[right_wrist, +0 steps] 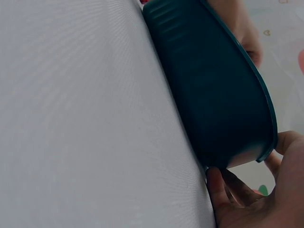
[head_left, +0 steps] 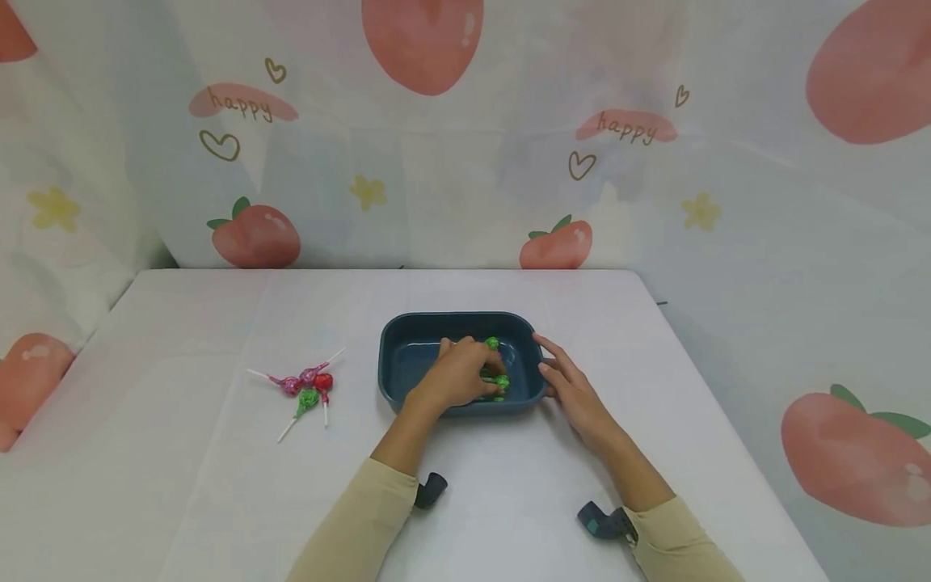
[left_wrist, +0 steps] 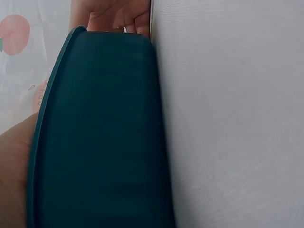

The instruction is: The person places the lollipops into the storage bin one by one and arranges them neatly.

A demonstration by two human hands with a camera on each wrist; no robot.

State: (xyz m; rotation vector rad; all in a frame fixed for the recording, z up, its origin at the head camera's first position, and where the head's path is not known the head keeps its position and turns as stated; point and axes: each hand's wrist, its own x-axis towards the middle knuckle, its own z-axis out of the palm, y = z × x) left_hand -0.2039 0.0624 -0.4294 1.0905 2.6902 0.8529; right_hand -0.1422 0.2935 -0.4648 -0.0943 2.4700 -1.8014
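My left hand (head_left: pixel 460 373) reaches down into a dark teal rectangular dish (head_left: pixel 407 327). Its thumb and fingers close around a green-wrapped lollipop (head_left: pixel 502 381) at the dish's right side. Another green lollipop (head_left: pixel 492 343) lies just beyond those fingers. My right hand (head_left: pixel 576 398) touches the dish's right end, its fingers fairly straight. In the right wrist view, the right fingers (right_wrist: pixel 285 141) reach the rim and others sit low against the outer wall. The left wrist view mostly shows the dish's outer side (left_wrist: pixel 104 118), with the lollipops hidden.
Left of the dish, several lollipops lie together on the white table (head_left: pixel 182 364): a green one (head_left: pixel 307 401), a red one (head_left: pixel 323 381) and purple-pink ones (head_left: pixel 290 385), white sticks pointing outward. Behind the table hangs a peach-printed cloth (head_left: pixel 465 178). Dark wrist mounts (head_left: pixel 604 521) show near both sleeves.
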